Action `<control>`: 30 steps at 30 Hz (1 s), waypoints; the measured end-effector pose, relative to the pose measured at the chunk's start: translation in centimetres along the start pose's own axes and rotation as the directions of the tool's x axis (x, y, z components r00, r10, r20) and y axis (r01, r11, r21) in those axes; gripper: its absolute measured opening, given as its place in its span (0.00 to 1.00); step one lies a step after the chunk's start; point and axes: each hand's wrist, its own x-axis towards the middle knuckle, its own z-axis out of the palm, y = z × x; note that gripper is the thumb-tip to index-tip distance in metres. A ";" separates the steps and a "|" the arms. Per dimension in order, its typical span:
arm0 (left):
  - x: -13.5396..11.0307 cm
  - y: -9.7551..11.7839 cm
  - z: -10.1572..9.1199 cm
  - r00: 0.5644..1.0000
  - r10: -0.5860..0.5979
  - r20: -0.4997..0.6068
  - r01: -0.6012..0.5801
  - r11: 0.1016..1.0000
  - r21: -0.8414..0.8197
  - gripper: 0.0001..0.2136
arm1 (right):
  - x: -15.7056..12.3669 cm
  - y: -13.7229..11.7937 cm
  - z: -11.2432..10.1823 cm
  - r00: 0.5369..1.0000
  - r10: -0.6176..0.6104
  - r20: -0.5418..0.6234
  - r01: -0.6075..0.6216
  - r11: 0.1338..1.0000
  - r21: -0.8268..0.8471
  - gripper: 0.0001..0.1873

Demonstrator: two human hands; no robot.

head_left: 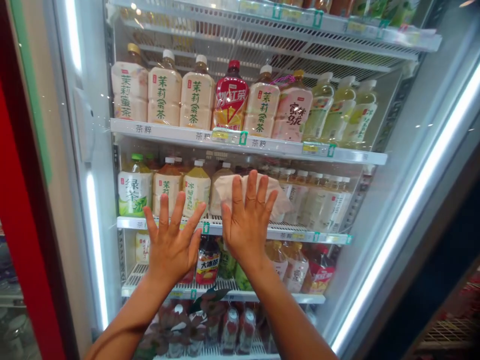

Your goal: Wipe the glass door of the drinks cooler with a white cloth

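Beige cloth [252, 192] lay flattened on the glass door [378, 210] under your right hand [245, 225], fingers spread, palm pressing; your left hand [172, 245] was splayed bare beside it. Soft and light, it probably bunched easily, so palm pressure suited it

A glass cooler door [375, 150] is standing shut across the whole front, barring any reach to the bottles; both hands are lying flat against it, the right hand [245, 225] pressing a beige cloth [275, 192]; behind it, tea bottles [195, 100] are packing the wire shelves [300, 235] shoulder to shoulder; open room is lying only on the near side.
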 end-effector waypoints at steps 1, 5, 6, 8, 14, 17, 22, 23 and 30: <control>-0.2 -0.3 -0.2 1.000 -0.010 0.005 0.010 1.000 0.005 0.32 | -0.5 -0.5 0.1 1.000 -0.003 0.008 0.003 1.000 0.008 0.42; -1.3 -1.6 -0.7 1.000 -0.025 0.017 0.024 1.000 0.018 0.32 | -3.6 -2.8 0.6 0.997 -0.040 0.064 0.038 0.999 0.034 0.42; -1.4 -1.9 -0.7 1.000 -0.026 0.018 0.026 0.999 0.023 0.32 | -3.7 -3.3 0.8 0.996 -0.051 0.072 0.048 0.998 0.038 0.42; -1.5 -2.5 -0.9 0.999 -0.029 0.012 0.029 0.999 0.034 0.33 | -2.7 -4.1 1.0 0.995 -0.067 0.069 0.064 0.997 0.041 0.42; -2.0 -3.9 -1.6 0.998 -0.053 0.013 0.053 0.997 0.053 0.33 | 0.6 -5.8 1.2 0.995 -0.072 0.062 0.070 0.997 0.044 0.43; -2.5 -4.3 -1.8 0.997 -0.076 0.027 0.074 0.996 0.059 0.34 | -2.6 -6.4 1.4 0.990 -0.090 0.107 0.084 0.994 0.066 0.42; -2.6 -4.6 -2.1 0.997 -0.068 0.025 0.066 0.996 0.065 0.33 | -3.2 -6.7 1.7 0.984 -0.150 0.100 0.142 0.987 0.079 0.38; -2.4 -4.6 -2.2 0.997 -0.070 0.021 0.068 0.995 0.067 0.33 | -2.2 -6.7 1.7 0.986 -0.144 0.081 0.138 0.988 0.074 0.38; -3.0 -4.1 -2.6 0.994 -0.106 0.032 0.103 0.992 0.078 0.34 | -3.0 -6.5 1.5 0.990 -0.114 0.088 0.107 0.991 0.083 0.37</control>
